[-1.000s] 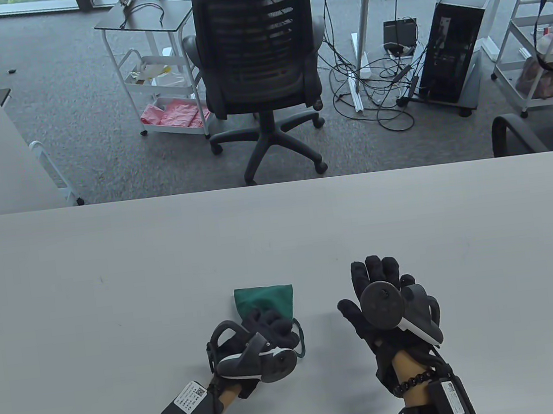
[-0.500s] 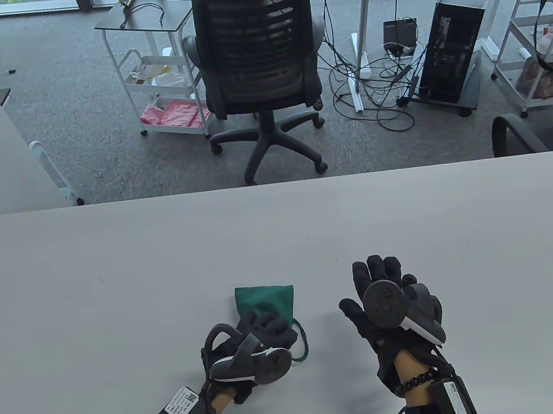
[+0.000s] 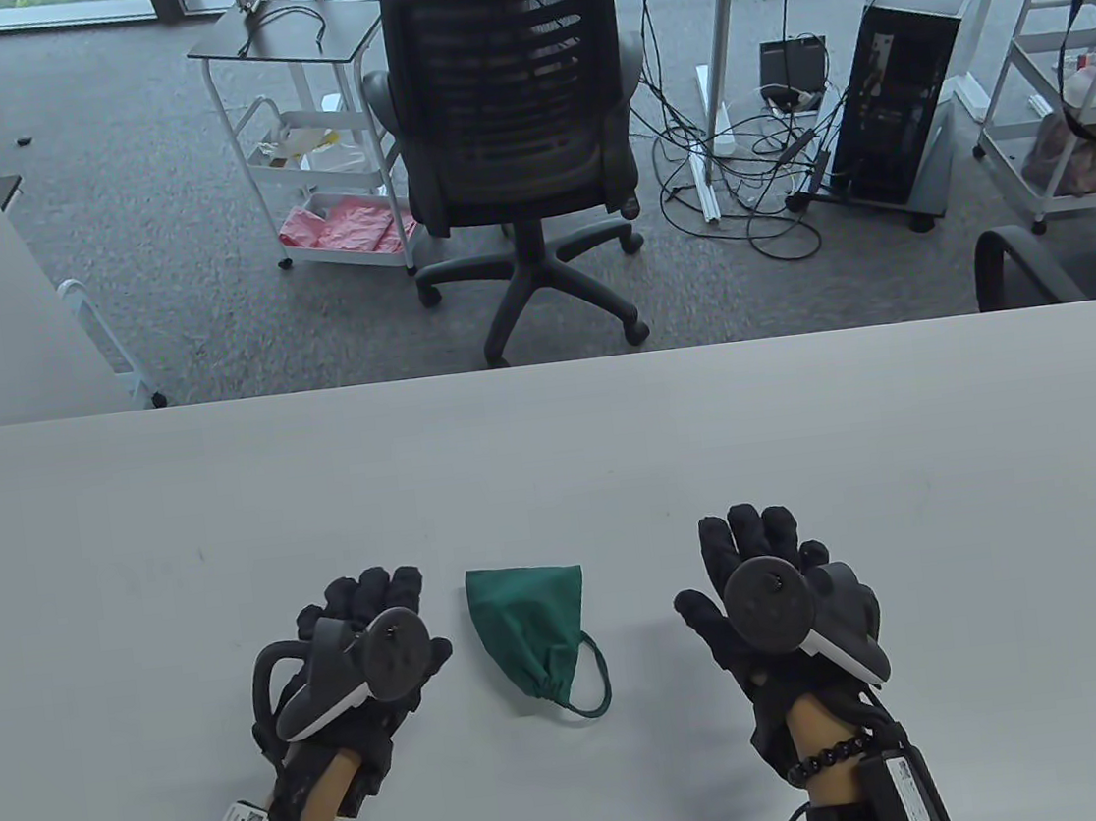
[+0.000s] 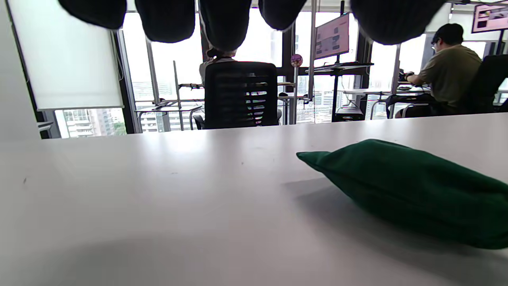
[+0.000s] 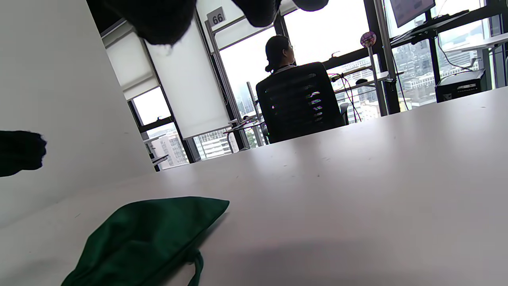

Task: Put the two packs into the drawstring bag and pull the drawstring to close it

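The bag (image 3: pixel 531 637) is dark green woven cloth, matt and soft looking, bunched into creases at the neck near the bench's near edge, with a thin cord (image 3: pixel 593 674) in the same green looped out of it. The bench (image 3: pixel 552 449) is a smooth pale grey top, laminate by the look of it, with a faint sheen in both wrist views and a few tiny dark specks. The left hand (image 3: pixel 363 649) and right hand (image 3: pixel 761 584) wear black knit gloves, fuzzy and matt. The trackers (image 3: pixel 768 605) on them are hard plastic, matt dark grey with white undersides.
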Tool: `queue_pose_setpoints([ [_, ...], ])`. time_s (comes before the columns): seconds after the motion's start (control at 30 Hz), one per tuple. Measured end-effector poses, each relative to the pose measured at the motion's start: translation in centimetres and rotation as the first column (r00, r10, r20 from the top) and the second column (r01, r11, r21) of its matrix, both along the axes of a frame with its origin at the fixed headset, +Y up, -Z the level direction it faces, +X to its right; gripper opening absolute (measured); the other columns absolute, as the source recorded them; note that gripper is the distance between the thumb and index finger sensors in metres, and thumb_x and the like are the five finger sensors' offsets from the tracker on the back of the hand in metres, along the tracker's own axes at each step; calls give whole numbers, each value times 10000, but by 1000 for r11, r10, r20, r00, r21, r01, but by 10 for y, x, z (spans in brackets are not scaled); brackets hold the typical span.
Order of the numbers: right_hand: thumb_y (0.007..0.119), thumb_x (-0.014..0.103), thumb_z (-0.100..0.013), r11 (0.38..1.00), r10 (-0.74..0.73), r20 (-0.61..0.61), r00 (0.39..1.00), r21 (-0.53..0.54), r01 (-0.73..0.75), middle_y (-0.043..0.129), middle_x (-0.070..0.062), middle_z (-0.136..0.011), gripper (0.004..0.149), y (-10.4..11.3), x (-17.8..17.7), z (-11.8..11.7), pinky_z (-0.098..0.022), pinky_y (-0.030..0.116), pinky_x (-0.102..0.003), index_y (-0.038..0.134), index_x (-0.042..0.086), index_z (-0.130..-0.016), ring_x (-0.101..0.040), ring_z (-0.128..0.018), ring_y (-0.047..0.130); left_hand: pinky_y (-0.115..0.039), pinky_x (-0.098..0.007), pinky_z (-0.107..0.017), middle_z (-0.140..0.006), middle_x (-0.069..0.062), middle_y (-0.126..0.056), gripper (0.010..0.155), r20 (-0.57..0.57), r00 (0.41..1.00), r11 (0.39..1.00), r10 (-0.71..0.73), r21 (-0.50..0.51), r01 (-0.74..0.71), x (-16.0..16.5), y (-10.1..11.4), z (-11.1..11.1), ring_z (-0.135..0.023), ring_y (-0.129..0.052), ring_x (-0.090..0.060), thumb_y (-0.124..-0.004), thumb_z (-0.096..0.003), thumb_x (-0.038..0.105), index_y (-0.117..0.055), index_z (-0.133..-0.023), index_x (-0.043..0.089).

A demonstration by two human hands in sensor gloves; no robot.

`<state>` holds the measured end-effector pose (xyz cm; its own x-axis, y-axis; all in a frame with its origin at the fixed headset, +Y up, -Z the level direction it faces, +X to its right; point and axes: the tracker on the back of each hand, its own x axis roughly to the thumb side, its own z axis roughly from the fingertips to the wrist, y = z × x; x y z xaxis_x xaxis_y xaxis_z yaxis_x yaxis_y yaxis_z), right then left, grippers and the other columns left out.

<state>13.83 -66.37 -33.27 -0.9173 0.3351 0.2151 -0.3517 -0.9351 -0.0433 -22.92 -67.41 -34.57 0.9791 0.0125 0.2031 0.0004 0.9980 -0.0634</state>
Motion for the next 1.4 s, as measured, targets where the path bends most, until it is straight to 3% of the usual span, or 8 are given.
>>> queue_pose_setpoints([
  [0.27,673,459,-570,1000,11,5,1000,14,-12,210,-314,-1131,779,0,-1,2,-638,242,-796,328,33,-1123,-598,-991,171,-252,-803,-687,-1119,-361,13,963,-79,997,990,-4,-144,-8,-28,-17,-6,-985,-85,-702,-567,-540,638,30,-1085,113],
  [0.33,673,462,-570,1000,15,9,1000,14,-15,189,-314,-1128,790,0,0,2,-633,235,-798,303,37,-1124,-599,-987,154,-226,-806,-679,-1097,-366,61,970,-71,997,990,2,-140,-12,-30,-19,-6,-967,-40,-705,-552,-541,646,80,-1060,124],
  [0.9,666,469,-573,1000,17,0,1000,21,-17,142,-323,-1119,810,4,-3,3,-626,207,-802,254,41,-1123,-604,-974,116,-275,-798,-698,-1150,-329,-57,919,-35,999,999,38,-30,-39,-29,-14,2,-1011,-122,-679,-566,-533,646,-42,-1110,159],
  [1.4,664,467,-573,999,10,-2,1000,34,-10,152,-324,-1120,801,6,-6,5,-630,216,-801,267,41,-1123,-607,-976,125,-303,-791,-706,-1157,-328,-92,906,-3,999,998,48,-43,-48,-22,-18,4,-1023,-159,-672,-574,-533,640,-80,-1120,159],
])
